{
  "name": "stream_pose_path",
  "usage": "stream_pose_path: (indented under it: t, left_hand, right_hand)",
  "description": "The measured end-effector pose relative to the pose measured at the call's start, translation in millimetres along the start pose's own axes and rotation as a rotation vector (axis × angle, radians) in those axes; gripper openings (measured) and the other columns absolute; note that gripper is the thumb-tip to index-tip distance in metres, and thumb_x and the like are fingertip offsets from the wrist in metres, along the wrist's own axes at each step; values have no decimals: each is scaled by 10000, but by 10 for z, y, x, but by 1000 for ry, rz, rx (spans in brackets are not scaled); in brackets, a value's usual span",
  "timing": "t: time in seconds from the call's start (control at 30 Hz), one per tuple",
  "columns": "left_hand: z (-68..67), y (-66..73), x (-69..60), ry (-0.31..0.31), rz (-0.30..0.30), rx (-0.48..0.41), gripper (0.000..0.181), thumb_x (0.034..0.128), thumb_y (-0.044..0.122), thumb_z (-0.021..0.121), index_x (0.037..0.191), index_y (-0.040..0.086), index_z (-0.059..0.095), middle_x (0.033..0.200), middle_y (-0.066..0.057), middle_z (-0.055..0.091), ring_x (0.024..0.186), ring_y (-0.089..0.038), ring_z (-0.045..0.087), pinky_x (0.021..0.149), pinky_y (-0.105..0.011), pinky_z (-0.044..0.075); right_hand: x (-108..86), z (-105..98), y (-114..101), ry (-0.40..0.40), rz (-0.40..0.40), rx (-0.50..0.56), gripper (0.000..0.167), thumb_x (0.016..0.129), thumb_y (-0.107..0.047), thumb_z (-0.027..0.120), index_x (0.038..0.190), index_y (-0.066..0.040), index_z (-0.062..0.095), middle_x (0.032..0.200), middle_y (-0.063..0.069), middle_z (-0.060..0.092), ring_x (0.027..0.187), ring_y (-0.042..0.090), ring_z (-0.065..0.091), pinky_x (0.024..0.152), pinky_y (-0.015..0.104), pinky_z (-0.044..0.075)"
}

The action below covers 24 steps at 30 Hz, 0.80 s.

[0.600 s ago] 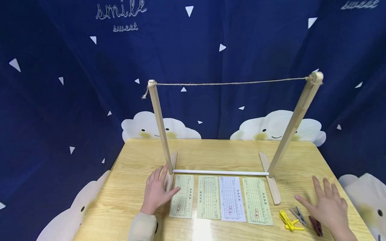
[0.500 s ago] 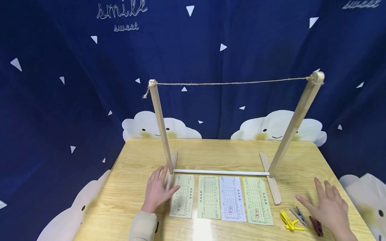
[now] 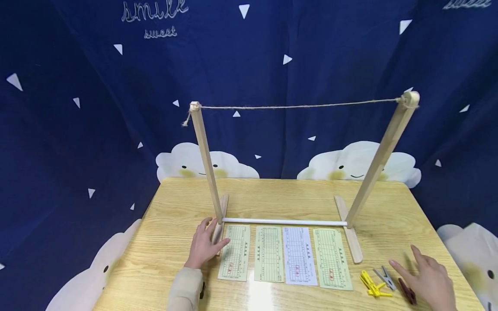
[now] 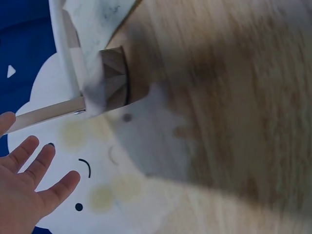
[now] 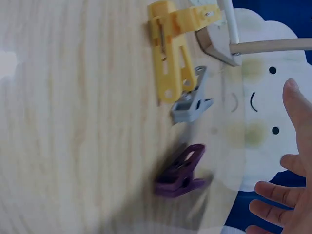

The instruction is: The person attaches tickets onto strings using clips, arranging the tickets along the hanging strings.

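My left hand (image 3: pixel 204 246) is spread beside the left foot of a wooden frame, thumb over the edge of the leftmost green slip (image 3: pixel 234 252); whether it touches is unclear. In the left wrist view its fingers are apart and hold nothing. My right hand (image 3: pixel 429 278) hovers by several clothespins, its fingers loosely extended and holding nothing. Nearest to it lies a maroon clothespin (image 3: pixel 407 291), then a grey clothespin (image 3: pixel 385 277) and yellow clothespins (image 3: pixel 372 284). More printed slips lie in a row: a green one (image 3: pixel 269 255), a white one (image 3: pixel 299 256) and another green one (image 3: pixel 333 259).
The frame's left post (image 3: pixel 206 160) and right post (image 3: pixel 383 160) rise from the wooden table (image 3: pixel 280 198). A thin twine (image 3: pixel 295 106) runs between their tops, and a white rod (image 3: pixel 284 222) joins them low down. A blue curtain (image 3: pixel 249 65) hangs behind.
My right hand has drawn slightly towards the table's front, its fingers a little more bent. My left hand has shifted slightly down and right. The slips and clothespins stay where they were.
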State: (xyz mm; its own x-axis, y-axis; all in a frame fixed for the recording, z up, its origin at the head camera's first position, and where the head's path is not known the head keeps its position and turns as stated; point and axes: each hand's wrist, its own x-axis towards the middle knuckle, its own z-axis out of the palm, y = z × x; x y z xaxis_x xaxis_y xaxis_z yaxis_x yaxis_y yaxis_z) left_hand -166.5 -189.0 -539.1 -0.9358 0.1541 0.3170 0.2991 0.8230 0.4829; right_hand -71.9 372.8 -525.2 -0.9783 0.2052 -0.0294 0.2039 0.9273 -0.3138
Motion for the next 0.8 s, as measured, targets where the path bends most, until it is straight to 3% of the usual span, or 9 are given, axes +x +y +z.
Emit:
stream_pose_path:
  t: [0.2, 0.33, 0.5, 0.63, 0.8]
  left_hand:
    - [53, -83, 26, -44, 1, -11, 678, 727, 412, 726, 1246, 21, 534, 1272, -245, 421, 1083, -412, 448, 797, -551, 417]
    - [104, -133, 60, -44, 21, -4, 659, 717, 415, 735, 1222, 29, 559, 1252, -264, 431, 1070, -431, 454, 786, -556, 425]
    - [185, -186, 101, -36, 41, -3, 651, 691, 390, 757, 1198, 22, 580, 1226, -282, 439, 1038, -445, 464, 758, -564, 421]
    - [242, -216, 125, -70, -5, 15, 653, 697, 411, 746, 1207, 38, 580, 1258, -279, 411, 1083, -434, 433, 787, -583, 397]
    - [282, -221, 143, -156, -96, 31, 657, 721, 450, 715, 1226, 56, 569, 1339, -275, 339, 1199, -451, 321, 861, -641, 321]
  right_hand:
    - [-19, 48, 92, -128, 117, -23, 897, 831, -642, 446, 1272, 132, 350, 985, 428, 414, 856, 537, 444, 692, 587, 389]
    - [-20, 107, 150, -135, 155, -34, 910, 814, -653, 462, 1257, 136, 367, 965, 418, 426, 852, 528, 457, 702, 582, 393]
    - [14, 178, 264, -214, 125, -36, 932, 834, -656, 417, 1234, 181, 337, 951, 429, 450, 847, 528, 472, 715, 581, 398]
    - [37, 231, 344, -279, 72, -2, 905, 867, -622, 395, 1212, 212, 329, 865, 384, 515, 783, 491, 526, 667, 542, 432]
    - [24, 265, 346, -321, 80, 52, 882, 877, -612, 387, 1201, 207, 332, 690, 118, 553, 626, 298, 564, 575, 466, 450]
